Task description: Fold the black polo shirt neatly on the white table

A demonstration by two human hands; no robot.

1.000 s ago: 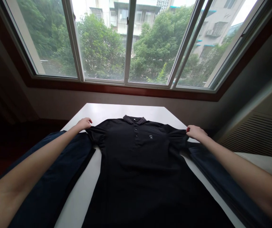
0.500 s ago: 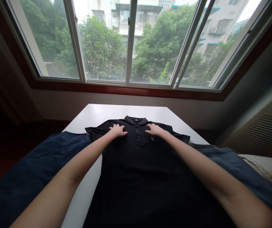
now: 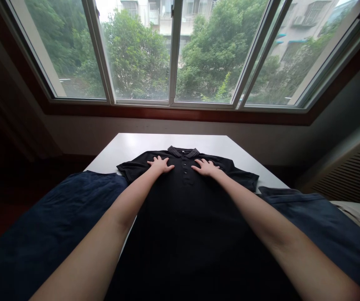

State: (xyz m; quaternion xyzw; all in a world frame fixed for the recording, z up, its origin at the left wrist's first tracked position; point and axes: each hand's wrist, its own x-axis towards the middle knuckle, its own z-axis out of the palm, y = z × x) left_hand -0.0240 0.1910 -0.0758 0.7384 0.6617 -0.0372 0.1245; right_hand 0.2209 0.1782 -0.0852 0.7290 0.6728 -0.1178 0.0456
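Note:
A black polo shirt [image 3: 183,217] lies spread front side up, its collar toward the window and its short sleeves out to either side. On the left of its chest my left hand [image 3: 160,164] rests flat with the fingers spread. My right hand [image 3: 205,167] lies on the opposite side of the chest, palm down and fingers apart. Between the two hands runs the buttoned placket [image 3: 185,171], just below the grey-edged collar [image 3: 183,152]. Neither hand grips the fabric.
Under the shirt is a white table [image 3: 142,142]. Dark blue cloth [image 3: 51,217] hangs over its left side, and a dark blue-grey garment [image 3: 308,209] lies at the right. Beyond stands a wide window [image 3: 170,54]. A slatted panel [image 3: 352,167] is at the far right.
The view has tilted down slightly. Both hands stay on the shirt's chest, and their fingers are spread a little wider, with the right hand now covering the small chest logo.

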